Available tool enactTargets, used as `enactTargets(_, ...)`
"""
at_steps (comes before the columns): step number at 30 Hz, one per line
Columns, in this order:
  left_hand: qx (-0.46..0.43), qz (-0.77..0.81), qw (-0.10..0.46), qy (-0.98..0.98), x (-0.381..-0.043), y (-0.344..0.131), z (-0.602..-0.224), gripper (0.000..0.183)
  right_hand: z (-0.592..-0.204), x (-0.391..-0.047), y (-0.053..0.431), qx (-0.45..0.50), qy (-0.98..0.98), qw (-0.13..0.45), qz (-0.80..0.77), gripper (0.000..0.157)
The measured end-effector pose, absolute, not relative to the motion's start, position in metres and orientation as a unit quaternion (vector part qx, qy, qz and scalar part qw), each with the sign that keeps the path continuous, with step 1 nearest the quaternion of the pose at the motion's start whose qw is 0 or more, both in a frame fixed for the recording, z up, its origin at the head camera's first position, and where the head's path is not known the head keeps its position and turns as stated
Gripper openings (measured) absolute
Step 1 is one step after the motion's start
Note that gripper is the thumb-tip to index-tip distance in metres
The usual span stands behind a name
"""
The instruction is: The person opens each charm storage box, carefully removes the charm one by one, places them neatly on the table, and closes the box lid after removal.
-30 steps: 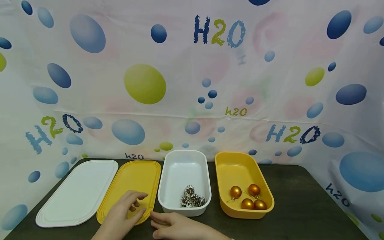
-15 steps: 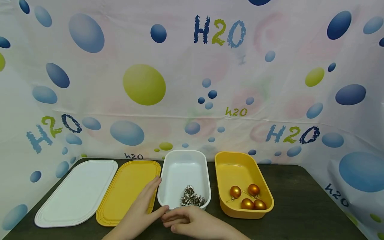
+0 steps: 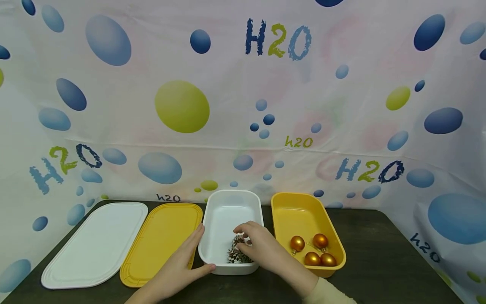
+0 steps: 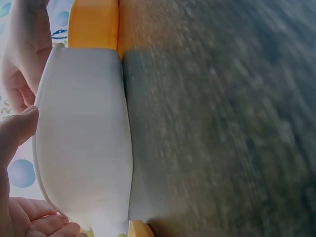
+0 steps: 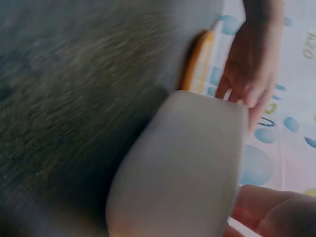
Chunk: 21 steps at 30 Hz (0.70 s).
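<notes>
In the head view, several snow-tipped pine cones (image 3: 236, 256) sit at the near end of a white plastic container (image 3: 218, 219). My right hand (image 3: 260, 245) reaches over its near right side, thumb and index finger apart and bent at the cones, partly covering them. My left hand (image 3: 178, 264) lies along the container's left side, fingers extended and thumb at the near left corner. In the left wrist view the left thumb (image 4: 24, 123) touches the container's rim. The right wrist view shows mostly the container's outer wall (image 5: 182, 163), with the cones hidden.
To the right stands a yellow container (image 3: 292, 215) with several gold ball ornaments (image 3: 312, 259) inside. A yellow lid (image 3: 163, 236) and a white lid (image 3: 95, 245) lie flat on the left of the dark table (image 3: 379, 261). A printed curtain (image 3: 235, 84) hangs behind.
Both hands have moved right from the yellow lid to the white container. The left hand now rests against its side, and the right hand has risen over its near rim to the pine cones.
</notes>
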<state>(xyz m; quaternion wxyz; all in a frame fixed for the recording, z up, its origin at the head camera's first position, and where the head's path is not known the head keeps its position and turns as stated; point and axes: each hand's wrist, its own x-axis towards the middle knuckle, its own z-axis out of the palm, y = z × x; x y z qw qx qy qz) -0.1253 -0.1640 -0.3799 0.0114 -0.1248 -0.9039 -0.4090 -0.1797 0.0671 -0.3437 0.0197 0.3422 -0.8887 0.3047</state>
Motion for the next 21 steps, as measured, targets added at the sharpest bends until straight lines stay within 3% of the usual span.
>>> enactTargets(8, -0.123, -0.406, 0.007, -0.906, -0.127, -0.166, -0.382, 0.100, -0.354, -0.187, 0.058, 0.343, -0.920, 0.054, 0.183, 0.028)
enactTargets(21, -0.123, -0.412, 0.001, -0.903, -0.127, -0.167, -0.385, 0.099, -0.356, -0.191, 0.061, 0.342, -0.909, 0.045, 0.235, 0.019)
